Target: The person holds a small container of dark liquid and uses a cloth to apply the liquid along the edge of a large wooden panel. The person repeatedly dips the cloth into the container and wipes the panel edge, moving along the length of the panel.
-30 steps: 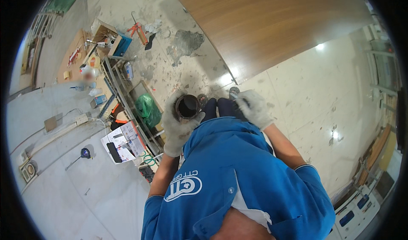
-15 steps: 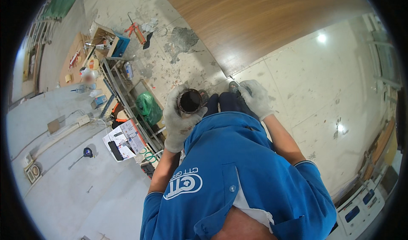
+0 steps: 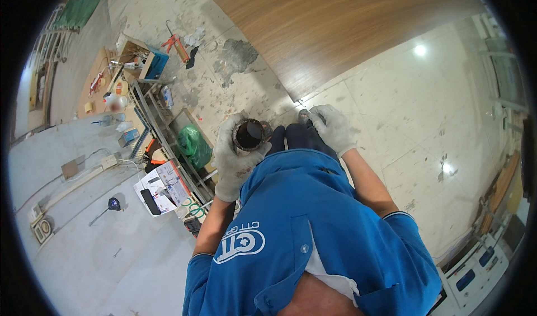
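Note:
My left hand [image 3: 228, 168], in a stained white work glove, is wrapped round a round open can [image 3: 240, 147] with a grimy rim. Dark, shiny contents [image 3: 249, 133] show inside it. My right hand [image 3: 334, 130], also gloved, is off to the right with its fingers curled in beside a dark shoe [image 3: 304, 116]. A small thin tip shows just past those fingers, but what they hold is too small to make out. Ahead of both hands is the corner of a large wood-grain board [image 3: 335, 31].
At left, a metal-framed bench [image 3: 146, 106] carries tools and a blue-sided box [image 3: 157, 63]. A green plastic bag [image 3: 194, 146] is beside its frame. An orange caulking gun [image 3: 179, 48] lies on the stained tile floor [image 3: 391, 120]. Papers [image 3: 173, 184] and a tape measure [image 3: 114, 204] are lower left.
The whole view has shifted slightly. The can's dark contents catch a little more light. Both hands keep nearly the same places.

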The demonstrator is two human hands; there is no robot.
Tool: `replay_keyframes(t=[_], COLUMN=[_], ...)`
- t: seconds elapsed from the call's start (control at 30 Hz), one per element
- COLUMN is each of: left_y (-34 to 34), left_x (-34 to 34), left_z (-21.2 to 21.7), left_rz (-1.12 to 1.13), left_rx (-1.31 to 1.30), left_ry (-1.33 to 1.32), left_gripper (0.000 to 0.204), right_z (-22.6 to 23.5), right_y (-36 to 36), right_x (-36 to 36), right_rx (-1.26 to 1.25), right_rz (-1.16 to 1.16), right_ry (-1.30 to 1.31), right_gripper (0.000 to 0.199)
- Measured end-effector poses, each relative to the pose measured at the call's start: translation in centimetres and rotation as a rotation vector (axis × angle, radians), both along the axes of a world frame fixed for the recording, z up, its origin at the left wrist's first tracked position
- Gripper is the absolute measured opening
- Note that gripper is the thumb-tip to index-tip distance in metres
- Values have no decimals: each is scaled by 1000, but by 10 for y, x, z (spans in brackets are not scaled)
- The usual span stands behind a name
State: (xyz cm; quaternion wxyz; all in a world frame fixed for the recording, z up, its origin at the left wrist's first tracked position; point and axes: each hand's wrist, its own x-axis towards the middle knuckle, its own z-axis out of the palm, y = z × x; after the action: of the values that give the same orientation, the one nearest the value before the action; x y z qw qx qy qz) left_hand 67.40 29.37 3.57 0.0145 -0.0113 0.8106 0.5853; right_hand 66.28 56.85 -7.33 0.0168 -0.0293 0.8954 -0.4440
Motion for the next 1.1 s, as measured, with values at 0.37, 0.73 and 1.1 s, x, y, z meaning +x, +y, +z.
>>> replay_keyframes(t=[0.37,0.73,1.1], left_y=[-5,-7,-4], left_x=[3,4,-1], left_z=[1,3,4], left_rz=[19,23,-10], left_rx=[56,86,63], left_ry=[-47,-91,-68], left_gripper=[72,72,71], right_z=[8,13,9], right_y=[2,-5,3], right_x=[0,-2,-6], right_rx=[62,56,106], right_rz=[-109,-182,-136], right_ry=[-34,-80,64], right_gripper=[16,14,9])
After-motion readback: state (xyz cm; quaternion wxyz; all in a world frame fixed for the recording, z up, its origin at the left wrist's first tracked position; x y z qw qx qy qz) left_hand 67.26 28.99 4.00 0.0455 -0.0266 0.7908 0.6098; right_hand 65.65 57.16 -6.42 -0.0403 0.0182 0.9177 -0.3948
